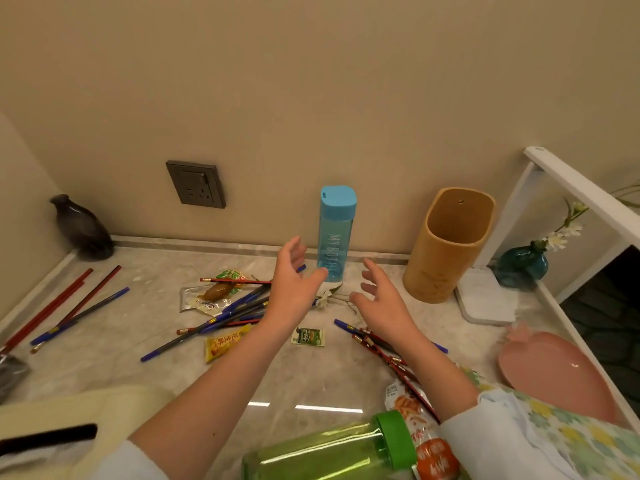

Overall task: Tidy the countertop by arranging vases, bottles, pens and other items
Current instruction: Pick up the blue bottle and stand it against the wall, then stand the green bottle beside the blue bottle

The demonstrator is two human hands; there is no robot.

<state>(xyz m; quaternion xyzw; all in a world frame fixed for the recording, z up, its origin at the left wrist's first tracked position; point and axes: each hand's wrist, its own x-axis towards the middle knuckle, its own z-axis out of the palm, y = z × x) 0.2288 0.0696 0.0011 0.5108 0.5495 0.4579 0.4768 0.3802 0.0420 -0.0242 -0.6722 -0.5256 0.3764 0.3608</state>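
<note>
A blue bottle [335, 230] with a blue cap stands upright at the back wall. My left hand [294, 277] hovers open just left of its base, thumb close to it. My right hand [379, 294] is open to the right of the bottle, holding nothing. Blue pens and red pencils [239, 311] lie scattered under my left forearm, more [377, 344] under my right wrist, and another group [69, 306] at the left. A tan bamboo holder [446, 247] stands empty at the right. A dark vase [83, 228] stands in the back left corner. A teal vase [521, 265] holds white flowers.
Snack packets [211, 292] and a small green packet [308, 337] lie on the marble countertop [138, 368]. A green bottle [329, 452] lies on its side near me. A pink dish [557, 372] and a white coaster [485, 299] are at the right, below a white shelf frame [581, 188].
</note>
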